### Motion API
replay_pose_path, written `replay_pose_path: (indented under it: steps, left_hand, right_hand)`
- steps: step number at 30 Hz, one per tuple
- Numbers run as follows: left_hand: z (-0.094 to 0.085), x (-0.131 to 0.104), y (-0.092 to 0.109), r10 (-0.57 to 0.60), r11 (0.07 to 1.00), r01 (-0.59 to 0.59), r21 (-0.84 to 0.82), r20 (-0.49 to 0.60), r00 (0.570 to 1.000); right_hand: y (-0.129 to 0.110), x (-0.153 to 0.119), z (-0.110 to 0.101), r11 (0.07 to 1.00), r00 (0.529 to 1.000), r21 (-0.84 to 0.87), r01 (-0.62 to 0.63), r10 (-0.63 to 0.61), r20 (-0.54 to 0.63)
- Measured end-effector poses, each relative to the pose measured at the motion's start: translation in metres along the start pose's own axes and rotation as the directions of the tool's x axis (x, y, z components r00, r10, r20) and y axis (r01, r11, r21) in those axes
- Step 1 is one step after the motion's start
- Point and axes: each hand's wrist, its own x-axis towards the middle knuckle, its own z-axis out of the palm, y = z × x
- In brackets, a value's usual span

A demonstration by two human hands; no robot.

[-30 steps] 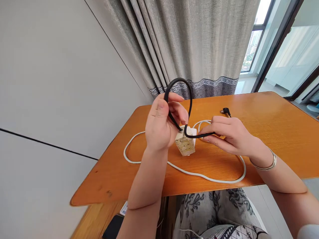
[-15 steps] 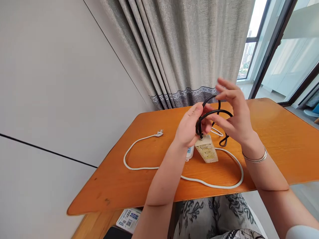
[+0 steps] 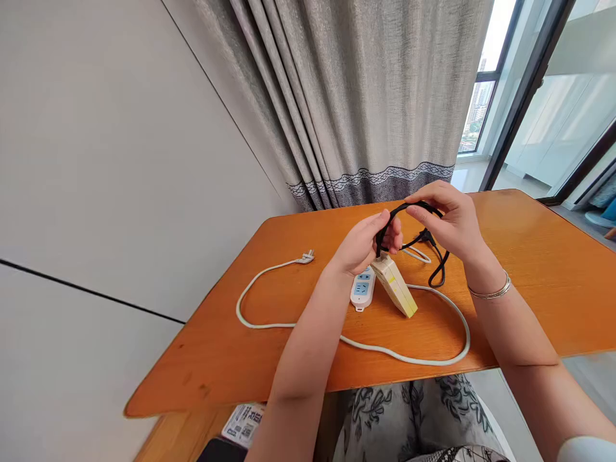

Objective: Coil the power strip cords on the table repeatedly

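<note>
My left hand [image 3: 368, 240] is closed around loops of a black power cord [image 3: 403, 206]. Just beneath it hangs a yellowed power strip [image 3: 395, 284], tilted, joined to the cord's end. My right hand [image 3: 447, 218] pinches the cord's arch between thumb and fingers. Below that hand, the cord's black plug [image 3: 426, 237] dangles, with a loose loop beside it. A white power strip with blue socket faces [image 3: 362, 289] lies on the table, partly behind my left wrist. Its white cord [image 3: 409, 359] curves over the wood to a white plug [image 3: 306, 257] on the left.
The orange wooden table [image 3: 529, 276] stands against a grey curtain [image 3: 375, 96] and a pale wall panel [image 3: 96, 160]. A glass door with a dark frame [image 3: 524, 102] is at the right. Under the front left edge is a printed box [image 3: 243, 423].
My right hand has come down from above and closed on the cord, which is now gathered into one arch. The yellowed strip has turned so its side shows, and the black plug has come into view.
</note>
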Motion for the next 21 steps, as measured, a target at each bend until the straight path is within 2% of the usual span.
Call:
replay_pose_path:
  steps: [3,8,12,16,19,21]
  left_hand:
    - [0.0,-0.001,0.002,-0.03,0.995,0.033,-0.09,0.038,0.999]
    - [0.0,-0.005,0.006,-0.054,0.977,0.072,-0.201,0.091,0.994]
    - [0.004,-0.007,0.009,-0.115,0.967,0.125,-0.221,0.059,0.992]
    - [0.009,-0.012,0.018,-0.104,0.949,0.098,-0.301,-0.004,0.995]
    - [0.01,-0.019,0.028,-0.04,0.924,-0.003,-0.382,-0.104,0.994]
    - [0.007,-0.024,0.034,0.017,0.908,-0.093,-0.409,-0.186,0.982]
  right_hand:
    - [0.007,-0.002,0.001,0.999,1.0,0.051,-0.008,0.008,-0.006]
    - [0.01,-0.006,0.005,0.979,0.991,0.158,-0.131,0.124,0.057]
    - [0.008,-0.007,0.006,0.967,0.984,0.191,-0.168,0.152,0.095]
    - [0.013,-0.006,0.007,0.933,0.971,0.28,-0.226,0.191,0.147]
    - [0.022,-0.005,0.009,0.872,0.927,0.353,-0.338,0.243,0.286]
    - [0.027,-0.006,0.009,0.834,0.848,0.338,-0.437,0.257,0.463]
